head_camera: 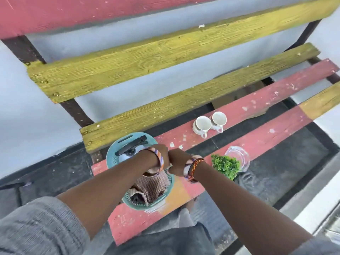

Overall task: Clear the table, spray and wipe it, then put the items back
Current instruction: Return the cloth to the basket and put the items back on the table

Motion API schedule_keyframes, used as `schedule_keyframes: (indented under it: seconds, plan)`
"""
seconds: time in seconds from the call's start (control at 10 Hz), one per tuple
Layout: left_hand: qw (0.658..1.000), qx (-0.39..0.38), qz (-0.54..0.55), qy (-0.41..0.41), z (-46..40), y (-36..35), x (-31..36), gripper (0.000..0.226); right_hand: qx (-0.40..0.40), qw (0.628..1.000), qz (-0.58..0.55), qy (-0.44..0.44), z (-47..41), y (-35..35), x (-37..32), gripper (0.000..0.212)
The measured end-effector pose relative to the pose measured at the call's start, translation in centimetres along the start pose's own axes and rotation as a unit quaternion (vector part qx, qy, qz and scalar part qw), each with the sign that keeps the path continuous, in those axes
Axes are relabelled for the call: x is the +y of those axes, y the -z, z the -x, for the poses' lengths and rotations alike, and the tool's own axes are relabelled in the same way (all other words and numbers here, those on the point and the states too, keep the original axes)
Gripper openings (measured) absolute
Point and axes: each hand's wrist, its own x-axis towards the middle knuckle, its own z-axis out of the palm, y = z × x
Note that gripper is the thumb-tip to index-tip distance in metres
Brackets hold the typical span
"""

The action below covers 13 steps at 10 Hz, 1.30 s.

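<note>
Item, left to right: teal basket (170,188) on the near red plank (257,138), holding a kettle (128,153) far and a checked cloth (152,186) near. Over it are met the left hand (161,155) and right hand (177,160), fingers hidden, so their grip cannot be told. Two white cups (209,124), a green plant (225,165) and a clear glass dish (239,157) are set to the right. The basket is judged best lifted level, both hands at the rim, so the kettle is not tipped.
</note>
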Motion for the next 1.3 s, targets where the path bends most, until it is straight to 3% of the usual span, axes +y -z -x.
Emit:
schedule_keyframes:
  seconds: [0.1, 0.2, 0.3, 0.4, 0.5, 0.6, 0.7, 0.8, 0.9, 1.1, 1.3]
  plan:
    - [0.996, -0.007, -0.075, -0.04, -5.9, 0.6, 4.2, 0.031, 0.06, 0.998, -0.03, 0.003, 0.1, 4.1, 4.6, 0.023]
    - [0.992, 0.037, -0.102, -0.071, -6.3, 1.0, 9.1, 0.015, 0.121, 0.99, -0.07, -0.018, 0.0, 7.3, 10.5, 0.026]
    - [0.966, 0.134, -0.171, -0.144, -4.9, 1.6, 14.6, 0.013, 0.175, 0.977, -0.107, -0.06, -0.9, 9.2, 16.5, 0.047]
    - [0.949, 0.152, -0.229, -0.157, -7.4, 1.0, 17.8, 0.039, 0.173, 0.974, -0.07, -0.13, -2.7, 9.6, 21.3, 0.07]
    - [0.943, 0.072, -0.298, -0.127, -10.6, -0.3, 18.0, 0.096, 0.127, 0.971, -0.112, -0.167, -4.1, 9.0, 22.9, 0.103]
    - [0.961, 0.062, -0.243, -0.112, -13.3, -2.7, 18.8, 0.114, 0.075, 0.977, -0.118, -0.16, -6.3, 8.0, 25.2, 0.111]
    - [0.974, 0.108, -0.179, -0.091, -14.7, -4.5, 18.9, 0.11, 0.091, 0.976, -0.116, -0.158, -7.4, 7.2, 25.7, 0.098]
    - [0.977, 0.168, -0.121, -0.059, -15.3, -5.3, 19.3, 0.086, 0.144, 0.972, -0.108, -0.149, -7.9, 6.8, 25.9, 0.079]
    - [0.974, 0.189, -0.1, -0.074, -15.1, -4.9, 18.7, 0.075, 0.17, 0.965, -0.12, -0.156, -7.3, 7.1, 25.4, 0.069]
    - [0.956, 0.252, -0.053, -0.138, -8.9, -2.5, 16.3, 0.067, 0.274, 0.926, -0.208, -0.158, -3.6, 8.5, 21.4, 0.066]
    - [0.919, 0.351, -0.018, -0.18, 2.3, 2.1, 8.7, 0.065, 0.382, 0.874, -0.289, -0.084, 1.6, 10.1, 9.8, 0.071]
